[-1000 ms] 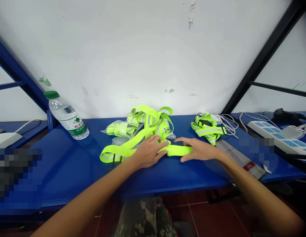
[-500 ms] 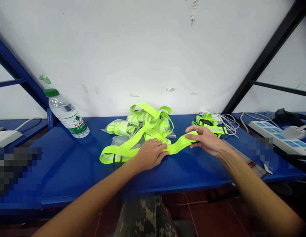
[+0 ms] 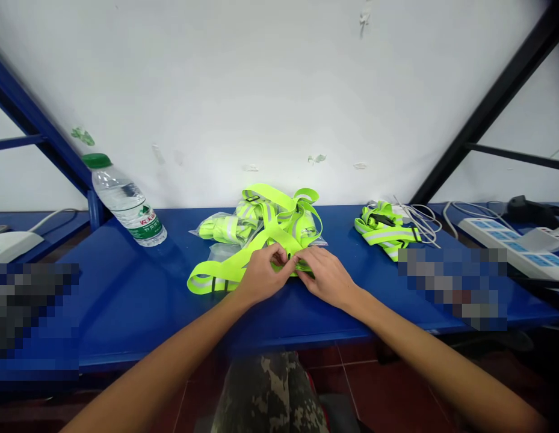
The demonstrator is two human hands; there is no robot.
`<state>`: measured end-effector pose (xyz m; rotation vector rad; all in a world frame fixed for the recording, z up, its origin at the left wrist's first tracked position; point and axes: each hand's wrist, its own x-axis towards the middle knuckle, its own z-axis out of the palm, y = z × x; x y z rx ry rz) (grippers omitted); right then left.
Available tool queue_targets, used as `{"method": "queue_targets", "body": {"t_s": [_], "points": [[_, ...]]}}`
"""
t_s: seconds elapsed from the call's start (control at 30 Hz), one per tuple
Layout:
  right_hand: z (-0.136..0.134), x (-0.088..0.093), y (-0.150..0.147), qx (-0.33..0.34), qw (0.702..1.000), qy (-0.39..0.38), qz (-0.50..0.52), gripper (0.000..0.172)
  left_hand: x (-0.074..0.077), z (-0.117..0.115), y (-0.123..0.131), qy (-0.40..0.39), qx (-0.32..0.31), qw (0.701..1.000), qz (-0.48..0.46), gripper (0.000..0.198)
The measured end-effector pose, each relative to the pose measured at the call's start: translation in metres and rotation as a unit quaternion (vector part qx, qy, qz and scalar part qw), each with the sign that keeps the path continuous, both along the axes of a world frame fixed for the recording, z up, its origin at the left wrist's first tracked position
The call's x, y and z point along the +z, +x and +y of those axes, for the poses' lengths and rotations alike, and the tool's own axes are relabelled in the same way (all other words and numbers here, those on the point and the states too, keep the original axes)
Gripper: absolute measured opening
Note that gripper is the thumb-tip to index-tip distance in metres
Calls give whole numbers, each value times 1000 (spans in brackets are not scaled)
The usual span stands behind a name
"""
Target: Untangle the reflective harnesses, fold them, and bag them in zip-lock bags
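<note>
My left grip (image 3: 263, 278) and right grip (image 3: 328, 276) pinch the yellow-green strap (image 3: 231, 269) over the worktop (image 3: 139, 300); aligning its layers likely needs light pressure

Wall (image 3: 261, 90) behind table (image 3: 162, 307). Bottle (image 3: 132, 207) on the table, far left. Centre: strap (image 3: 236, 269), its looped end out to the left; left hand (image 3: 264, 273) and right hand (image 3: 328, 276) side by side on it. Strap heap (image 3: 279, 210) just to the far side of the hands, bagged bundle (image 3: 222, 228) on its left. Second bundle (image 3: 385, 231) far right, well apart from the heap; cable (image 3: 426, 219) just right of that. Power strip (image 3: 509, 243) further right. Pixelated patch near right, can't tell what's under it.
</note>
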<state>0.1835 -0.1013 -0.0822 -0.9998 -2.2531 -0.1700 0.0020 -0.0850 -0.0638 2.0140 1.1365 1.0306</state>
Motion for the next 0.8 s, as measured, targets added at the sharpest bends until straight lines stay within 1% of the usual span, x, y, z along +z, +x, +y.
{"method": "queue_targets", "body": {"t_s": [0.07,0.17,0.23,0.33,0.47,0.6,0.67,0.73,0.8], "points": [[1,1,6,31,999,-6,-11,13,1,-3,0,36,5,999,19,20],[0,0,10,58,998,-14,-20,18,1,-5,-3,59,0,998,18,12],[-1,-1,9,72,997,-12,-27,21,0,-6,-6,71,15,997,27,13],[-4,-1,7,84,996,-18,-34,25,-3,-10,-10,110,45,988,99,14],[-9,0,4,76,996,-28,-46,27,-5,-20,-17,168,92,958,215,11],[-13,1,2,77,994,-33,-76,30,-1,-30,-28,215,127,917,310,15],[-13,1,0,75,994,-35,-72,28,5,-34,-40,243,161,898,330,19],[-13,1,-3,74,995,-34,-61,26,13,-37,-58,255,208,880,343,28],[-12,1,-6,79,995,-32,-56,23,22,-38,-81,227,245,869,366,43]]}}
